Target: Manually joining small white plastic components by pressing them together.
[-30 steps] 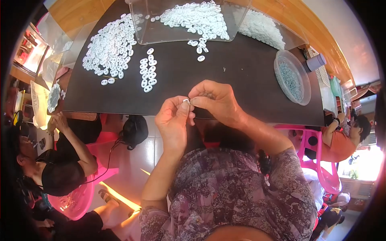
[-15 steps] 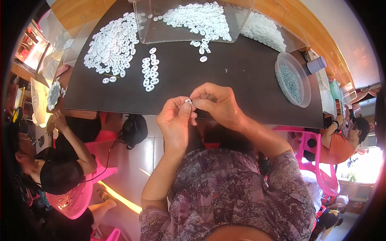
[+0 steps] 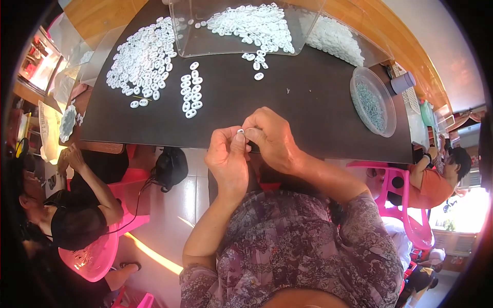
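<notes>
Between the thumb and fingers of my left hand (image 3: 226,161) is a small white oval piece (image 3: 240,131), held just over the table's near edge. My right hand (image 3: 272,141) is closed in a pinch right against that piece; its fingers hide whatever they grip. Beyond my hands, to the left, similar white two-holed pieces (image 3: 195,88) lie in short columns on the dark table (image 3: 308,123). A large heap of them (image 3: 141,61) spreads at the far left, with a thin yellowish stick (image 3: 138,97) by its near edge.
A clear box (image 3: 205,43) at the back holds more white pieces, several spilling out in front. Right of it lies a whitish pile (image 3: 336,41). A round clear tub (image 3: 391,115) holds small teal parts near a purple-grey cylinder (image 3: 403,82). People sit at both sides.
My left hand has shifted slightly right and turned a little. My right fingers have curled closer over the white piece, covering the small dark bit seen there before.
</notes>
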Motion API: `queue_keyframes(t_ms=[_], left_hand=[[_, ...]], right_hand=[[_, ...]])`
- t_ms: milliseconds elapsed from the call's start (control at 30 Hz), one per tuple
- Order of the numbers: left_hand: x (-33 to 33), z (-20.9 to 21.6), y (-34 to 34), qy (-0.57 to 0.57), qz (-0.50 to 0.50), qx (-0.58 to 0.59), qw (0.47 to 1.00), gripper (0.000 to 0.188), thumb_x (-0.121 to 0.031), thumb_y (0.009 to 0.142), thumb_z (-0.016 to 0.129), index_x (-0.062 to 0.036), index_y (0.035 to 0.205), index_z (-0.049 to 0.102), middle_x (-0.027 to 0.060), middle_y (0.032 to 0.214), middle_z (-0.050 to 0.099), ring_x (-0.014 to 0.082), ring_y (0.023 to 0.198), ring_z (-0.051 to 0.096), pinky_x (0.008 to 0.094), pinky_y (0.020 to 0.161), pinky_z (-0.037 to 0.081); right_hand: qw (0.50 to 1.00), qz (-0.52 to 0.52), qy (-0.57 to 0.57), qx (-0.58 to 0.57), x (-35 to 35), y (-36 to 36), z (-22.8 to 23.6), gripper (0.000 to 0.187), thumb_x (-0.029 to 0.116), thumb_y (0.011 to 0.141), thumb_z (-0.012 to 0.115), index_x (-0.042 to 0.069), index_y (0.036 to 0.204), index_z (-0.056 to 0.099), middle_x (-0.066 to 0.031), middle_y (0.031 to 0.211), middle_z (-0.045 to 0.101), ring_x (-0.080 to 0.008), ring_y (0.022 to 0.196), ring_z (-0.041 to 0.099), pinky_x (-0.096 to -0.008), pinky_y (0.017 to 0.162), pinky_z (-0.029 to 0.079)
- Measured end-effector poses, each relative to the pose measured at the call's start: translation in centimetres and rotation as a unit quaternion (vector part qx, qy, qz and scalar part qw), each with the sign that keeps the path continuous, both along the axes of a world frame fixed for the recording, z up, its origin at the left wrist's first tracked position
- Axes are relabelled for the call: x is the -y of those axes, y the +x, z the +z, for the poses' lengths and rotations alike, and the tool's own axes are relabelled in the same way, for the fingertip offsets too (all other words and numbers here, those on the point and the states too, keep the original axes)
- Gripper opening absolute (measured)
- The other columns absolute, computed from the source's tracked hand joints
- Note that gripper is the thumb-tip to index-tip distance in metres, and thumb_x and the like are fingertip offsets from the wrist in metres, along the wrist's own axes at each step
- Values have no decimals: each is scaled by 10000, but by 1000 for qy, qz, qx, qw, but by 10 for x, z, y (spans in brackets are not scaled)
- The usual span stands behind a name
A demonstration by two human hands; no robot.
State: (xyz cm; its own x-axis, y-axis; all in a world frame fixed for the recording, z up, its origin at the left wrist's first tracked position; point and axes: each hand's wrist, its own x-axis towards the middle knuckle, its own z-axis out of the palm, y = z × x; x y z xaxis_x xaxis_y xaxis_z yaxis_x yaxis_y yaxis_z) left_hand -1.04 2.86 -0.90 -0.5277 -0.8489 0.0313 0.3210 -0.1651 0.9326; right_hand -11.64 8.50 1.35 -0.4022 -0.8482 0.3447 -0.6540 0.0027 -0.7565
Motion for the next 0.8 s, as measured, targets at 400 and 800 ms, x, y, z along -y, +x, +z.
queue_keyframes(t_ms=[400, 800], left_hand=[[15, 1, -6, 45, 3, -19, 999, 76, -46, 898, 544, 26, 920, 557, 66, 757, 591, 92, 603, 544, 213, 513, 454], [22, 5, -7, 108, -13, -41, 993, 98, -46, 885, 561, 39, 933, 557, 108, 776, 606, 122, 596, 564, 236, 506, 469]], right_hand=[[990, 25, -53, -128, 13, -18, 3, 45, 70, 767, 548, 26, 761, 558, -93, 745, 545, -274, 725, 520, -370, 647, 426], [921, -86, 22, -380, 47, -115, -20, 159, 51, 710, 663, 96, 862, 640, -73, 735, 517, -265, 751, 506, -370, 641, 418]])
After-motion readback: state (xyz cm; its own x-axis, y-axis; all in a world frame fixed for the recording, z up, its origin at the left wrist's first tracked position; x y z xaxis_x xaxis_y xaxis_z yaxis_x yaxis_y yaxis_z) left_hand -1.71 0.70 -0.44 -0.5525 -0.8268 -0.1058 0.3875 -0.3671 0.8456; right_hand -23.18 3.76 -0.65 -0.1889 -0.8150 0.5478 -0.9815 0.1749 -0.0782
